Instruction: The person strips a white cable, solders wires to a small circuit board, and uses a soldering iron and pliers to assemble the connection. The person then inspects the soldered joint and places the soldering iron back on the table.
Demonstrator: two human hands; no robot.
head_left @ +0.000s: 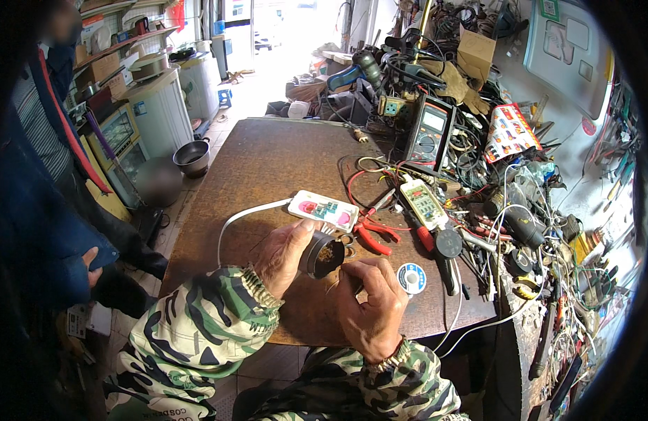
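Note:
My left hand [282,258] grips a small dark round tin [315,254], tilted so that its opening faces right. Brownish, crumbly material shows inside it. Close to that opening is my right hand [372,300], its thumb and fingers pinched together. Whatever they hold, if anything, is too small to make out. Just beyond the tin lies an opened white casing [324,210] with pink and green parts and a white cable. Red-handled pliers [374,237] rest beside it. A solder spool [412,279] stands to the right of my right hand.
Along the table's right side lie a small circuit board [423,202], a black-handled tool [448,252] and tangled wires. A multimeter [430,133] stands at the back right amid piled tools. A person [57,210] stands at the left; a dark pot [192,157] is on the floor.

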